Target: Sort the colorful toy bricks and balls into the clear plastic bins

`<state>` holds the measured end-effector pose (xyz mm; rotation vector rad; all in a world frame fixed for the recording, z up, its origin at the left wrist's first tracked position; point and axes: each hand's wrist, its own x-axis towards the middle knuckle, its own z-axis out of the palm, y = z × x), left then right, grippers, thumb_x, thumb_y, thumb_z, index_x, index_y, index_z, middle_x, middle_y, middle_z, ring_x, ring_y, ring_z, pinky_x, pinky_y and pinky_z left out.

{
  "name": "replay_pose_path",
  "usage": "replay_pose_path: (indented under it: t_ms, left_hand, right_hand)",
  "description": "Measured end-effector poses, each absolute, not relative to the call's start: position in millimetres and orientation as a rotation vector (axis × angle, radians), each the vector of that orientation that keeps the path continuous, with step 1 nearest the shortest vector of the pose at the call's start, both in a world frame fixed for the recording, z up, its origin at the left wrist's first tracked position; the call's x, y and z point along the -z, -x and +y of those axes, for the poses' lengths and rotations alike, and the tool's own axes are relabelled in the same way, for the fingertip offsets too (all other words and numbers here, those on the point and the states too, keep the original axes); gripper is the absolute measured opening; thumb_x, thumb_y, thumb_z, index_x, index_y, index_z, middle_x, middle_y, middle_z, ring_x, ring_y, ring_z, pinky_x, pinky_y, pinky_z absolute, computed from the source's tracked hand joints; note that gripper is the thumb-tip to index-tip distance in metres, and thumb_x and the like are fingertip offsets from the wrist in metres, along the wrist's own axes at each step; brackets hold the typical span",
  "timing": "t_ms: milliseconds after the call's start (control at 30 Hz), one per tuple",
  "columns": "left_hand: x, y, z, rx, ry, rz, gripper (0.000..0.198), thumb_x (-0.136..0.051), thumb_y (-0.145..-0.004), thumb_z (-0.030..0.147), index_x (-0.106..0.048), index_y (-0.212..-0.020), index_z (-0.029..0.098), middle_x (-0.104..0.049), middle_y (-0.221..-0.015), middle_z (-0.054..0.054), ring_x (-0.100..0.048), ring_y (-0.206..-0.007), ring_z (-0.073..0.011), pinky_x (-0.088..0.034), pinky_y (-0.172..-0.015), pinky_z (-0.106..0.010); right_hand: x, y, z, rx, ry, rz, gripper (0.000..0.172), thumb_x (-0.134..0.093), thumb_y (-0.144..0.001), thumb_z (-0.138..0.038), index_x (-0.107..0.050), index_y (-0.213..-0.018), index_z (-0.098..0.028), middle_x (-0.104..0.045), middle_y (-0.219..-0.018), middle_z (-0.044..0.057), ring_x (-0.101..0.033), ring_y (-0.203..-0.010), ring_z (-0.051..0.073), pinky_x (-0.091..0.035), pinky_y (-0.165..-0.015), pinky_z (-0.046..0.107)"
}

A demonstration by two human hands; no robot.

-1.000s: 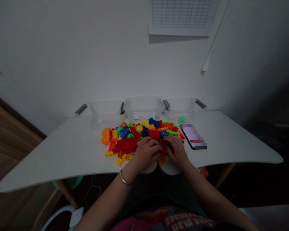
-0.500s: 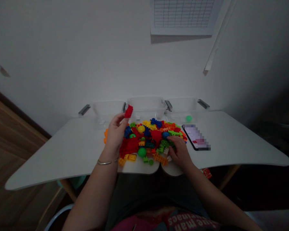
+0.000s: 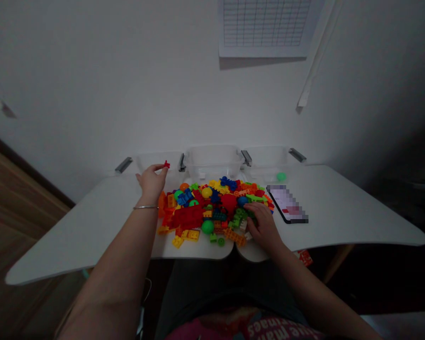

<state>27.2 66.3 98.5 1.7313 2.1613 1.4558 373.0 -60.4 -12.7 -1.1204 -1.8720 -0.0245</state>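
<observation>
My left hand (image 3: 153, 182) pinches a small red toy block (image 3: 166, 164) between thumb and fingertips, held up in front of the left clear plastic bin (image 3: 145, 163). My right hand (image 3: 264, 224) rests at the right side of a heap of colourful building blocks (image 3: 187, 216), its fingers apart and bent over green pieces (image 3: 238, 217). Close to its fingertips lies a blue ball (image 3: 242, 201). A larger red ball (image 3: 228, 202), a yellow ball (image 3: 207, 192) and a green ball (image 3: 208, 227) sit among the blocks.
The middle bin (image 3: 214, 160) and right bin (image 3: 269, 163) stand along the wall; a green ball (image 3: 281, 176) shows in the right one. A phone (image 3: 286, 204) lies right of the heap on the white table (image 3: 343, 208). A gridded paper (image 3: 265, 28) hangs above.
My left hand has moved left with the red block, from over the heap toward the left bin, and the block now appears turned. My right hand stays nearly where it was.
</observation>
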Motion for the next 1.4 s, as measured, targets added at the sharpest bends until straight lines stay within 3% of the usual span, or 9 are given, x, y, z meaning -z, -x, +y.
replay_pose_path:
  t_ms: [100, 300, 700, 800, 933, 1033, 1267, 1400]
  left_hand:
    - [-101, -35, 65, -1.225, -1.787, 2.386, 0.031, -0.053, -0.084, 0.04, -0.074, -0.095, 0.02, -0.071, -0.111, -0.013, -0.051, -0.125, -0.0354, -0.009, -0.112, -0.065]
    - [-108, -48, 57, -0.917, -1.823, 2.54, 0.037, -0.041, -0.089, 0.032, -0.074, -0.101, 0.023, -0.068, -0.119, -0.013, -0.042, -0.135, -0.0321, -0.016, -0.113, -0.063]
    - [-90, -35, 59, -1.302, -1.874, 2.294, 0.036, -0.041, -0.088, 0.026, -0.07, -0.108, 0.022, -0.067, -0.123, -0.01, -0.036, -0.139, -0.0303, -0.008, -0.114, -0.067]
    - [-90, -36, 54, -1.396, -1.892, 2.205, 0.033, -0.043, -0.088, 0.026, -0.069, -0.109, 0.023, -0.065, -0.126, -0.008, -0.042, -0.135, -0.0305, -0.017, -0.114, -0.064]
    - [-99, -53, 39, -1.481, -2.159, 1.99, 0.029, -0.048, -0.085, 0.024, -0.069, -0.105, 0.02, -0.061, -0.128, -0.01, -0.052, -0.123, -0.0251, -0.033, -0.11, -0.046]
    - [-102, -79, 15, -1.537, -2.391, 1.806, 0.026, -0.052, -0.085, 0.026, -0.069, -0.104, 0.019, -0.057, -0.128, -0.011, -0.051, -0.12, -0.0252, -0.039, -0.104, -0.044]
    - [-88, -137, -54, -0.957, -2.927, 1.21, 0.013, -0.059, -0.086, 0.027, -0.07, -0.091, 0.024, -0.063, -0.09, -0.004, -0.055, -0.086, -0.0188, -0.042, -0.079, -0.036]
    - [-74, -150, -73, -0.576, -2.996, 1.076, 0.017, -0.069, -0.08, 0.036, -0.07, -0.093, 0.026, -0.062, -0.09, -0.002, -0.052, -0.085, -0.0185, -0.04, -0.079, -0.036]
  right_hand:
    - [13, -373, -61, 0.047, 1.111, -1.883, 0.032, -0.049, -0.086, -0.018, -0.059, -0.116, -0.021, -0.066, -0.116, 0.009, -0.055, -0.115, 0.027, -0.042, -0.103, 0.051]
    - [15, -373, -59, 0.053, 1.115, -1.891, 0.031, -0.05, -0.085, -0.018, -0.061, -0.114, -0.021, -0.066, -0.116, 0.009, -0.055, -0.115, 0.027, -0.042, -0.103, 0.051]
    - [17, -373, -59, 0.067, 1.122, -1.886, 0.029, -0.05, -0.086, -0.017, -0.061, -0.113, -0.02, -0.067, -0.112, 0.01, -0.056, -0.112, 0.027, -0.043, -0.101, 0.051]
    - [17, -373, -59, 0.072, 1.11, -1.875, 0.029, -0.05, -0.086, -0.017, -0.061, -0.112, -0.02, -0.067, -0.111, 0.009, -0.056, -0.111, 0.027, -0.043, -0.101, 0.051]
    - [18, -373, -59, 0.061, 1.129, -1.873, 0.03, -0.05, -0.085, -0.016, -0.061, -0.113, -0.02, -0.067, -0.111, 0.009, -0.056, -0.111, 0.027, -0.043, -0.101, 0.051]
    - [18, -373, -59, 0.058, 1.143, -1.874, 0.029, -0.05, -0.085, -0.017, -0.061, -0.112, -0.02, -0.067, -0.111, 0.01, -0.056, -0.111, 0.027, -0.043, -0.101, 0.051]
    - [15, -373, -61, 0.044, 1.124, -1.892, 0.029, -0.051, -0.084, -0.016, -0.062, -0.111, -0.019, -0.067, -0.111, 0.01, -0.056, -0.11, 0.027, -0.043, -0.101, 0.05]
    - [13, -372, -62, 0.042, 1.131, -1.884, 0.029, -0.051, -0.084, -0.016, -0.062, -0.111, -0.02, -0.067, -0.111, 0.009, -0.057, -0.11, 0.026, -0.043, -0.101, 0.049]
